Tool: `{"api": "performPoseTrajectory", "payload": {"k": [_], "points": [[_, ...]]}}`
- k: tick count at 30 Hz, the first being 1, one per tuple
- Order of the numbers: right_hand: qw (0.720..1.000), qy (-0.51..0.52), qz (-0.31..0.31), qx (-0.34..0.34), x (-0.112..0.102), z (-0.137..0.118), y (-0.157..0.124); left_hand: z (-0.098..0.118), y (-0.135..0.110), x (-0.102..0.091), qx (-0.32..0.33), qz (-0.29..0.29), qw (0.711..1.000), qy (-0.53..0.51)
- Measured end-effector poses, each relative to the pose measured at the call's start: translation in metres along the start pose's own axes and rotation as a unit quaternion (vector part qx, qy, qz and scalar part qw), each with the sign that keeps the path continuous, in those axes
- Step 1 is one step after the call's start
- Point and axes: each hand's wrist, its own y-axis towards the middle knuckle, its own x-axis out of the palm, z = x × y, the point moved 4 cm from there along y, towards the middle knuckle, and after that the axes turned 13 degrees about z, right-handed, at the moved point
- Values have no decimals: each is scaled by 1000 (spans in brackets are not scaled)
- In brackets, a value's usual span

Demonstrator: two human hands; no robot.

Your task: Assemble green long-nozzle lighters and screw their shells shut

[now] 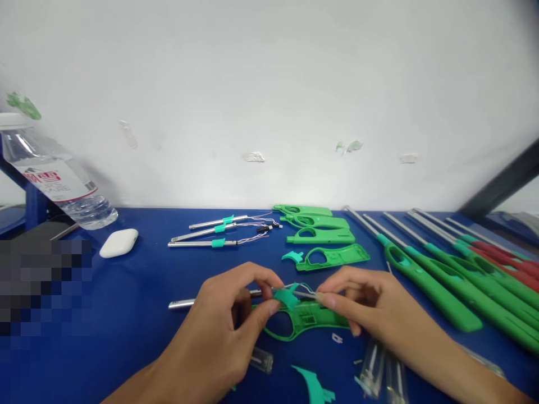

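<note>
My left hand (227, 328) pinches a teal trigger piece (287, 297) between thumb and forefinger. Opposite it, the fingertips of my right hand (370, 306) close on the end of a thin grey rod (304, 293) that reaches to the trigger. Both hands are above a green lighter handle half (290, 332), its hollow side up and its loop to the left. Behind my left fingers lies a silver metal tube (181, 304), partly hidden. Thin wires (306, 287) curve between the hands. A loose teal trigger (314, 386) and a small pale clip (337, 338) lie nearby.
Three metal tubes with teal sleeves (202, 243) and several green handle halves (337, 256) lie behind. Long green lighters (438, 286) and red ones (501, 264) fill the right. Clear fuel tanks (373, 367) are in front; a bottle (59, 174) and white case (119, 243) stand left.
</note>
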Motion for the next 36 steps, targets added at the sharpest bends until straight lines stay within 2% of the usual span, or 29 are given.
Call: {"api": "performPoseTrajectory", "payload": {"k": [2, 4, 9, 16, 21, 25, 32, 36], "points": [[1000, 1, -4, 10, 1, 2, -1, -3, 2, 1, -33, 3, 999, -13], [1000, 1, -10, 19, 3, 4, -2, -7, 2, 2, -36, 9, 999, -4], [999, 13, -25, 35, 6, 4, -5, -15, -2, 5, 19, 6, 999, 37], [999, 14, -21, 25, 4, -1, -4, -12, -4, 3, 77, 17, 995, 65], [1000, 7, -14, 17, 3, -1, -4, -2, -7, 1, 175, 21, 979, 106], [1000, 6, -4, 13, 2, -1, -4, 3, -12, 4, 234, -2, 963, 137], [1000, -7, -5, 14, 1, -1, -4, 2, -12, 4, 258, 17, 949, 180], [1000, 8, -18, 22, 3, -3, -6, 3, -11, 4, 262, 7, 949, 175]]}}
